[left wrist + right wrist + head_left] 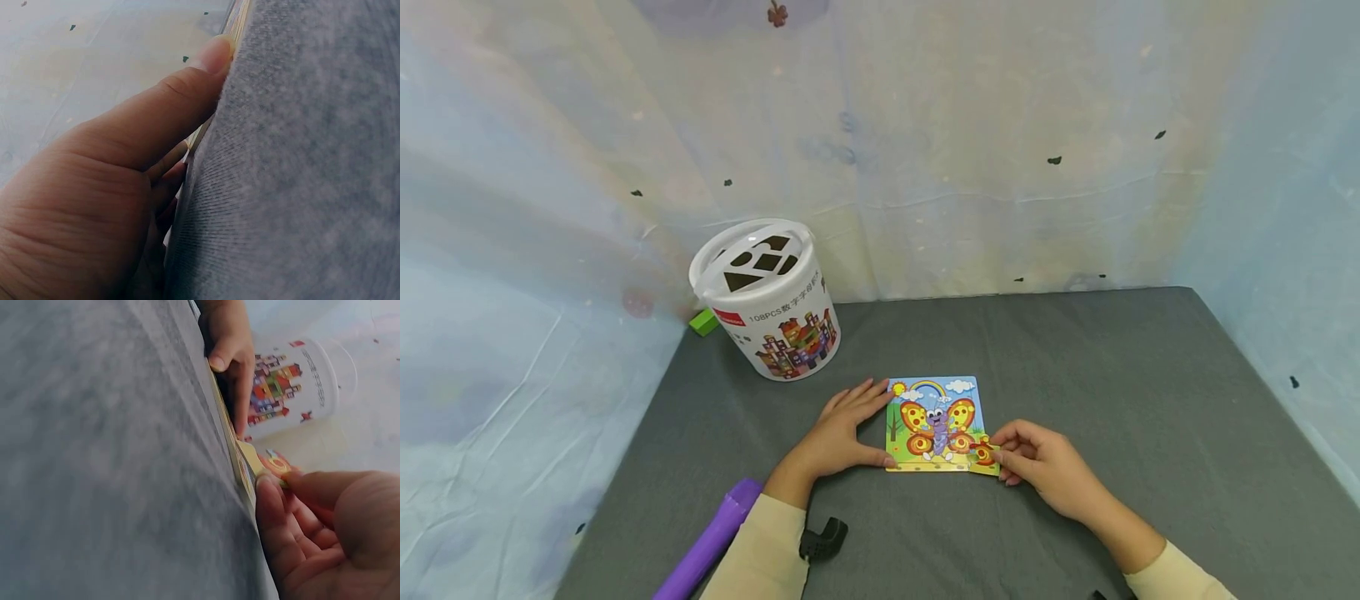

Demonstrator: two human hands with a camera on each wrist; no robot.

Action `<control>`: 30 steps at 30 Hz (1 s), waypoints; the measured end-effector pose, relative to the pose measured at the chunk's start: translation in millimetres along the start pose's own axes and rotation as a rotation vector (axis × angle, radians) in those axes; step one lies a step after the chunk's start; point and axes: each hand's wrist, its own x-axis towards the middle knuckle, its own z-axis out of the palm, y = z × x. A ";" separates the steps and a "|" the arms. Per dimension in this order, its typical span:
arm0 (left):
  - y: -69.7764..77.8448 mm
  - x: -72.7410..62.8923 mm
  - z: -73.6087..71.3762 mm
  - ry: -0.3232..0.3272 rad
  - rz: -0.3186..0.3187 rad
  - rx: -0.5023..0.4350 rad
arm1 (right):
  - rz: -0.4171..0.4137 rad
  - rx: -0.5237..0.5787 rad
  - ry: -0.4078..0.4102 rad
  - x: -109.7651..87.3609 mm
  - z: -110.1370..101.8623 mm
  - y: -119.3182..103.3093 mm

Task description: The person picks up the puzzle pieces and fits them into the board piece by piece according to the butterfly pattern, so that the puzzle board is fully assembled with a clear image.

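A butterfly jigsaw puzzle (938, 421) lies flat on the grey cloth in the head view. Along its left side rests my left hand (842, 433), fingers fairly straight and spread, fingertips at the top-left corner and thumb on the bottom-left corner. My right hand (1052, 467) pinches a puzzle piece (983, 455) between thumb and fingers at the puzzle's lower right corner. That piece (275, 464) is tilted up from the board in the right wrist view. In the left wrist view the left thumb (200, 69) touches the board's edge.
A white bucket (767, 300) with shape cut-outs in its lid stands at the back left, a green block (703, 322) behind it. A purple tube-like object (711, 537) lies beside the left forearm. Patterned curtains (940, 167) border the grey-covered table (1112, 367).
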 end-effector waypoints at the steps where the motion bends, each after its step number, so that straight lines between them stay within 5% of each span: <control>1: 0.1 0.0 0.0 0.000 -0.001 -0.001 | 0.007 -0.002 0.006 2.6 2.0 -1.0; 20: 2.5 0.0 -2.7 0.000 0.016 -0.003 | 0.087 -0.062 0.123 29.1 23.8 0.1; 26: 1.9 0.5 -2.1 -0.002 0.018 -0.002 | -0.123 -0.406 0.215 23.2 24.8 1.7; 30: 1.7 0.7 -1.6 -0.002 0.012 -0.007 | -0.311 -0.674 0.133 18.2 24.3 -0.9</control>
